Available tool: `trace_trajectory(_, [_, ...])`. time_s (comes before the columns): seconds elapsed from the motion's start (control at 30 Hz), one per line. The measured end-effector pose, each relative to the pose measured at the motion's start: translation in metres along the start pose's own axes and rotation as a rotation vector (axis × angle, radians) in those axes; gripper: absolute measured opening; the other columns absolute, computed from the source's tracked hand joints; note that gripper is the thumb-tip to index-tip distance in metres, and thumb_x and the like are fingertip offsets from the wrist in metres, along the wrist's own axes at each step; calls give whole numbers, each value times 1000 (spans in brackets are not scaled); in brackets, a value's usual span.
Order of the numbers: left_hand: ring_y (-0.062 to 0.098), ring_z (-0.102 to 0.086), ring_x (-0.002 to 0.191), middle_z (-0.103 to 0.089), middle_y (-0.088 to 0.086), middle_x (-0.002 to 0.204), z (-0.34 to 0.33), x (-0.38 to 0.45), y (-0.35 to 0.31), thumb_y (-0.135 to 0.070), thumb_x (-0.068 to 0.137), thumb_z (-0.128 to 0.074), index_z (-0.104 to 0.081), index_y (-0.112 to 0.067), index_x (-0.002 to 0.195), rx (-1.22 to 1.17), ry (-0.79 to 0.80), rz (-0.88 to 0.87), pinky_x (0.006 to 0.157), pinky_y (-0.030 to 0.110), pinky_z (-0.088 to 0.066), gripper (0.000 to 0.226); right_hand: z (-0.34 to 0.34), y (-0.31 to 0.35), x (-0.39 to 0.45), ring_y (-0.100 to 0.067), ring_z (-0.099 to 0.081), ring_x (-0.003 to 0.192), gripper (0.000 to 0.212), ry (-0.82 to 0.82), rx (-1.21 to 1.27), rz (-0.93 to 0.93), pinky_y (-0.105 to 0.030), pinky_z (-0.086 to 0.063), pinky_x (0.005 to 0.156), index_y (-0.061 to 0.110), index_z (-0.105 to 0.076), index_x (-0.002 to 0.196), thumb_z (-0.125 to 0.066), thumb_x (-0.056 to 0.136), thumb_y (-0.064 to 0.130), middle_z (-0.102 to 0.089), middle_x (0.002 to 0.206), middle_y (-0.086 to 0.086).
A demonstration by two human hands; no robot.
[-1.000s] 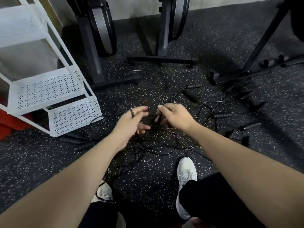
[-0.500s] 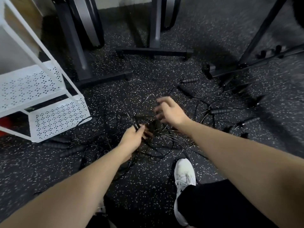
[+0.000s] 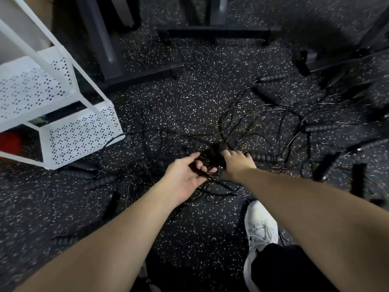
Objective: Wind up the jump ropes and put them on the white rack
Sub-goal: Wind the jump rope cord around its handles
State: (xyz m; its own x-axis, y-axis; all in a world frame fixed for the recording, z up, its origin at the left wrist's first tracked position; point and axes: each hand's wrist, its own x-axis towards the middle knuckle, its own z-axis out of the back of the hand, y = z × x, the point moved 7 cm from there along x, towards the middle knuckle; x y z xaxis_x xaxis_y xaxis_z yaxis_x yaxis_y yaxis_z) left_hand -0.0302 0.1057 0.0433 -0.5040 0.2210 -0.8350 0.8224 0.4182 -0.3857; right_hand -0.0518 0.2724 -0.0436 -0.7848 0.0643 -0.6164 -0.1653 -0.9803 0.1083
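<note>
Nearest, a white shoe (image 3: 261,230) stands on the speckled floor (image 3: 200,239). Just beyond it both hands have come together over the knot of the jump ropes (image 3: 212,153), which lie tangled on the floor with their handles spread out to the right and left. The left hand (image 3: 185,175), half a second ago holding a cord lower down, now has its fingers curled into the black bundle. The right hand (image 3: 236,163), which was lifted and loose, has dropped onto the same knot; how its grip closes is hidden. Gathering looks only begun; no rope is wound yet. Farther left, the white rack (image 3: 69,131) holds no rope on the shelves in view.
</note>
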Motion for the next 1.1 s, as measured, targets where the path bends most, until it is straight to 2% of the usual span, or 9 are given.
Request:
trace_trajectory(0.27, [9, -33, 43, -32, -5, 52, 2, 15, 0, -18, 108, -43, -57, -11, 111, 38, -29, 68, 53, 28, -55, 16, -3, -6, 17, -33, -52, 126, 55, -76, 39, -29, -50, -37, 110, 19, -39, 141, -64, 92, 21, -56, 133, -9])
trace_trajectory(0.4, [8, -30, 44, -36, -8, 56, 23, 28, -5, -36, 98, -68, -61, -15, 107, 477, -190, -87, 44, 24, -32, 24, 11, -15, 15, -31, -61, 109, 58, -64, 157, 42, -34, -47, 86, 25, -42, 147, -61, 93, 16, -64, 125, -10])
trace_trajectory(0.47, [7, -39, 47, -49, -8, 64, 29, 31, -5, -46, 91, -75, -62, -17, 105, 779, -209, -134, 46, 23, -36, 35, 14, -20, 17, -25, -62, 102, 59, 31, 259, 55, -28, -45, 80, 27, -44, 149, -64, 94, 20, -67, 122, -8])
trace_trajectory(0.57, [10, -50, 57, -66, -5, 86, 33, 32, 9, -56, 85, -77, -60, -20, 103, 1041, -143, -72, 58, 28, -51, 43, 17, -25, 19, -17, -64, 92, 51, 121, 335, 64, -25, -45, 82, 23, -52, 145, -65, 96, 25, -70, 96, 2])
trace_trajectory(0.67, [13, -54, 65, -65, 1, 89, 43, 41, 27, -40, 95, -70, -60, -14, 109, 1178, -121, -3, 51, 25, -43, 30, 26, -27, 21, -17, -62, 82, 37, 46, 467, 48, -26, -47, 71, 20, -62, 135, -62, 98, 22, -65, 96, 5])
trace_trajectory(0.77, [15, -48, 60, -74, 15, 102, 54, 43, 44, -27, 105, -54, -59, -8, 114, 1030, -143, 149, 47, 25, -34, 21, 28, -26, 29, -16, -61, 73, 32, -69, 508, -28, -26, -41, 55, 26, -63, 130, -54, 99, 23, -67, 95, 3])
trace_trajectory(0.83, [13, -31, 46, -77, 17, 89, 50, 35, 52, -30, 109, -45, -59, -7, 104, 825, -96, 266, 36, 22, -23, 27, 24, -21, 29, -21, -65, 82, 44, -75, 471, -80, -27, -45, 58, 30, -53, 140, -52, 98, 21, -69, 108, -2])
trace_trajectory(0.97, [5, -24, 31, -57, 7, 63, 31, 24, 43, -32, 110, -45, -51, -9, 88, 428, -43, 299, 27, 16, -17, 32, 7, -6, 21, -29, -57, 121, 69, 28, 289, -96, -38, -52, 92, 26, -32, 155, -61, 93, 18, -56, 139, -8])
trace_trajectory(1.1, [5, -22, 31, -39, -1, 54, 12, 11, 21, -33, 110, -44, -44, -15, 82, 190, -9, 305, 25, 16, -17, 33, 21, 4, 2, -29, -33, 144, 78, -16, 192, -14, -51, -32, 115, 29, -25, 157, -64, 90, 19, -35, 155, -6])
